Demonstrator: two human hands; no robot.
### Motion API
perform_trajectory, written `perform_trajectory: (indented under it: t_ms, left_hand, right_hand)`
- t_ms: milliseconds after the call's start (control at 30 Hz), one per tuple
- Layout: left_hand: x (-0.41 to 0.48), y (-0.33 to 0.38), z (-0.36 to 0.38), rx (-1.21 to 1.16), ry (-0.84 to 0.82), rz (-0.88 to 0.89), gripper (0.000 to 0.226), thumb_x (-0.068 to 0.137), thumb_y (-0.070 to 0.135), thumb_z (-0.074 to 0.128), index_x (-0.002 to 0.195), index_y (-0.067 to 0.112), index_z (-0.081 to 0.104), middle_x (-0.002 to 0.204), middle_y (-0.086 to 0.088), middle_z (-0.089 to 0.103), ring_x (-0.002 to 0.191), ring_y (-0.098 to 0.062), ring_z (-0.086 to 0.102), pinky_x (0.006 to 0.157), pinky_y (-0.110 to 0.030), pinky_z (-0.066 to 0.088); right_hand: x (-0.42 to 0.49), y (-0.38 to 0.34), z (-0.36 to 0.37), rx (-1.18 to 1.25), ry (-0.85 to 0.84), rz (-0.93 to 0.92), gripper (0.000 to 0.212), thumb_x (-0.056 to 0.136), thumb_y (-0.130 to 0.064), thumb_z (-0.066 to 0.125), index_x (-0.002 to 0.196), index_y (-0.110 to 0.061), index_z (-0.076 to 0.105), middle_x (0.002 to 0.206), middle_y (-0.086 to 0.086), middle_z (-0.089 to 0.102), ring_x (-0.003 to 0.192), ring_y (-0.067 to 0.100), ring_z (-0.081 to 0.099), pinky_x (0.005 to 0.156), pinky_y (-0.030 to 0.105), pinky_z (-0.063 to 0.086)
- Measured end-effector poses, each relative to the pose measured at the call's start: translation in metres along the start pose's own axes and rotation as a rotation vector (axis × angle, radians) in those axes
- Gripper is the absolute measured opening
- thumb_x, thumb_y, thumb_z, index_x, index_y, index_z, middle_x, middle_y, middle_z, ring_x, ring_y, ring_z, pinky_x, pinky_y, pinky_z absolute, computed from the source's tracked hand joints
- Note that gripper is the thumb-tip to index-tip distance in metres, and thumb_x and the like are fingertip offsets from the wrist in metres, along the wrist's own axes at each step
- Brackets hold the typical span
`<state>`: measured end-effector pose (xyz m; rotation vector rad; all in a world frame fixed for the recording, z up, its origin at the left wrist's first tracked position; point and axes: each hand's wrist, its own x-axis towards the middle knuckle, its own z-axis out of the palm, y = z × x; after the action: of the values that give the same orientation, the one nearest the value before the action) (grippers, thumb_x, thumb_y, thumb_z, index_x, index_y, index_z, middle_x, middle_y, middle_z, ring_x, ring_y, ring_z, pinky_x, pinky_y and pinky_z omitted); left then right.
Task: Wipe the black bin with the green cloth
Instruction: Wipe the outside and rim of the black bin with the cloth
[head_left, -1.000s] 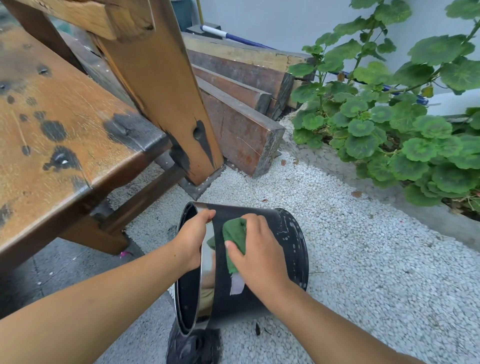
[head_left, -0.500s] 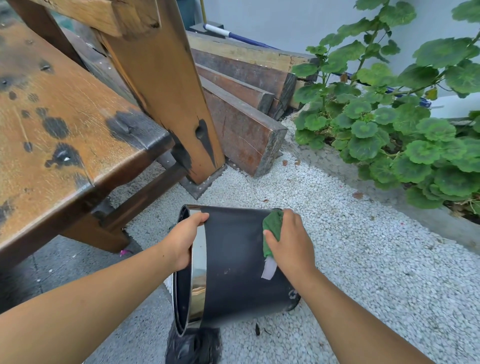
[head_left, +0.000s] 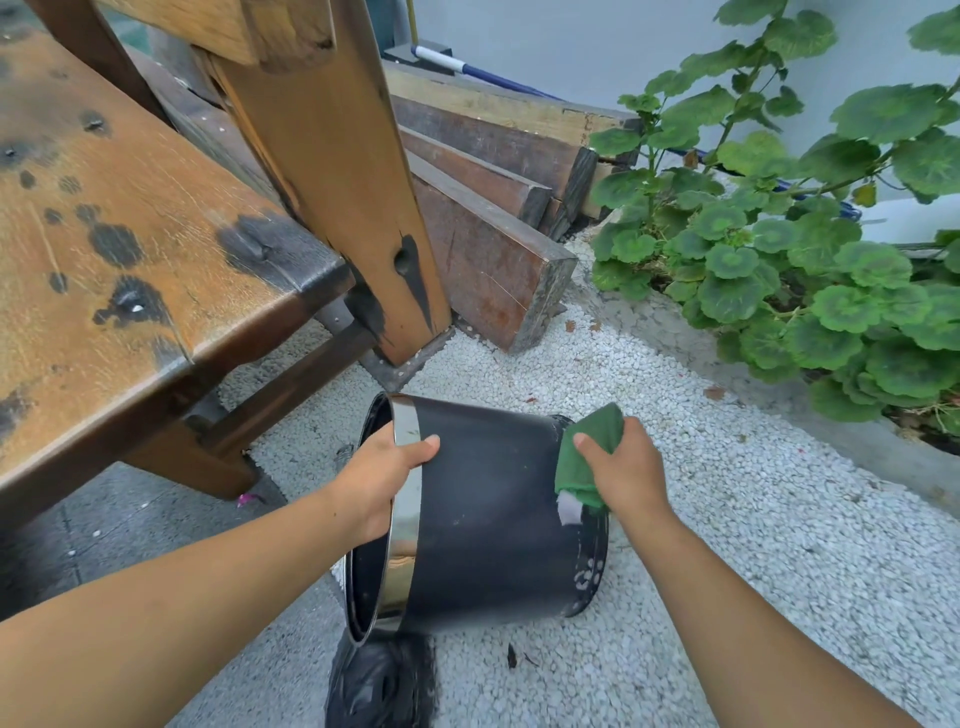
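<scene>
Left hand (head_left: 382, 480) clamps the chrome rim (head_left: 407, 519), thumb outside, fingers inside; right hand (head_left: 626, 475) bunches the cloth (head_left: 584, 457) against the bin (head_left: 493, 519) wall near its base. Bin lies tipped on its side over gravel (head_left: 727, 519) between the hands. Looks light, stiff, smooth, likely slippery; rim is the sure hold. Cloth soft.

White gravel ground (head_left: 727, 519), black bin (head_left: 493, 519) on its side, stacked timber beams (head_left: 493, 260), bench post (head_left: 353, 208)
</scene>
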<state>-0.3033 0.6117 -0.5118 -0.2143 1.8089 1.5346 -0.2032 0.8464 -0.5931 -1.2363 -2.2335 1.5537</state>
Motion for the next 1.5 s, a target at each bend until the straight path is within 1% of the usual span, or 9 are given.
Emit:
perform_trajectory:
  t_ms: [167, 500, 733, 867, 1000, 1100, 1200, 1367, 1500]
  left_hand:
    - [0.008, 0.014, -0.011, 0.214, 0.013, 0.053, 0.023, 0.099, 0.022, 0.058, 0.120, 0.017, 0.065, 0.117, -0.005, 0.074, 0.110, -0.026, 0.067, 0.104, -0.050, 0.046]
    - [0.020, 0.018, 0.000, 0.291, -0.049, 0.053, 0.030, 0.097, 0.026, 0.060, 0.127, 0.022, 0.062, 0.125, 0.003, 0.069, 0.121, -0.019, 0.059, 0.114, -0.048, 0.034]
    - [0.025, 0.015, -0.012, 0.248, -0.017, 0.015, 0.023, 0.095, 0.029, 0.061, 0.118, 0.029, 0.066, 0.116, 0.007, 0.074, 0.117, -0.021, 0.063, 0.114, -0.054, 0.032]
    - [0.026, 0.016, -0.010, 0.260, -0.021, 0.029, 0.023, 0.096, 0.027, 0.061, 0.118, 0.026, 0.067, 0.112, 0.006, 0.076, 0.113, -0.020, 0.065, 0.112, -0.052, 0.036]
    - [0.026, 0.017, -0.004, 0.265, -0.009, 0.057, 0.017, 0.097, 0.024, 0.059, 0.112, 0.024, 0.068, 0.103, 0.007, 0.078, 0.105, -0.017, 0.069, 0.101, -0.042, 0.047]
    - [0.026, 0.016, -0.003, 0.260, 0.013, 0.074, 0.016, 0.098, 0.024, 0.058, 0.111, 0.023, 0.068, 0.101, 0.007, 0.078, 0.103, -0.016, 0.070, 0.092, -0.037, 0.049]
    - [0.026, 0.016, -0.003, 0.255, 0.023, 0.073, 0.016, 0.099, 0.023, 0.057, 0.109, 0.024, 0.069, 0.098, 0.009, 0.079, 0.099, -0.014, 0.071, 0.084, -0.033, 0.050]
    - [0.030, 0.014, -0.004, 0.237, 0.059, 0.082, 0.016, 0.098, 0.023, 0.058, 0.109, 0.023, 0.070, 0.100, 0.006, 0.079, 0.096, -0.014, 0.073, 0.078, -0.030, 0.049]
    - [0.033, 0.013, -0.003, 0.258, 0.052, 0.092, 0.017, 0.097, 0.024, 0.059, 0.109, 0.022, 0.071, 0.100, 0.006, 0.079, 0.095, -0.015, 0.073, 0.080, -0.031, 0.050]
  right_hand:
    - [0.023, -0.009, -0.036, 0.022, 0.043, -0.009, 0.020, 0.090, -0.018, 0.069, 0.108, -0.013, 0.063, 0.098, 0.007, 0.068, 0.080, 0.019, 0.063, 0.061, 0.028, 0.046]
    - [0.059, -0.017, -0.016, -0.596, 0.122, -0.385, 0.041, 0.085, -0.001, 0.062, 0.118, -0.023, 0.067, 0.105, 0.006, 0.068, 0.087, 0.028, 0.063, 0.070, 0.037, 0.054]
    - [0.073, -0.001, -0.006, -0.336, -0.237, -0.217, 0.035, 0.089, -0.013, 0.067, 0.121, -0.024, 0.062, 0.110, 0.005, 0.068, 0.092, 0.021, 0.061, 0.072, 0.030, 0.045]
    - [0.069, -0.001, -0.009, -0.208, -0.359, -0.174, 0.048, 0.089, -0.041, 0.070, 0.134, -0.028, 0.059, 0.122, -0.007, 0.058, 0.111, 0.017, 0.057, 0.098, 0.041, 0.047]
    - [0.060, 0.004, -0.005, -0.160, -0.296, -0.186, 0.042, 0.089, -0.055, 0.062, 0.099, -0.015, 0.071, 0.101, 0.010, 0.069, 0.092, 0.027, 0.066, 0.082, 0.046, 0.054]
    - [0.048, 0.009, 0.003, -0.068, -0.256, -0.110, 0.035, 0.088, -0.066, 0.055, 0.091, -0.032, 0.061, 0.097, -0.005, 0.065, 0.087, 0.015, 0.062, 0.069, 0.032, 0.046]
    - [0.045, 0.008, 0.015, -0.023, -0.140, -0.101, 0.040, 0.085, -0.066, 0.058, 0.086, -0.026, 0.060, 0.092, -0.006, 0.064, 0.084, 0.018, 0.062, 0.066, 0.031, 0.043]
    - [0.043, 0.014, 0.030, -0.135, -0.076, -0.231, 0.033, 0.094, -0.044, 0.061, 0.121, -0.027, 0.070, 0.118, -0.007, 0.062, 0.117, 0.016, 0.049, 0.099, 0.038, 0.042]
    - [0.026, 0.026, 0.029, -0.171, -0.027, -0.247, 0.036, 0.096, -0.045, 0.056, 0.127, -0.030, 0.066, 0.123, -0.009, 0.057, 0.125, 0.014, 0.040, 0.097, 0.029, 0.034]
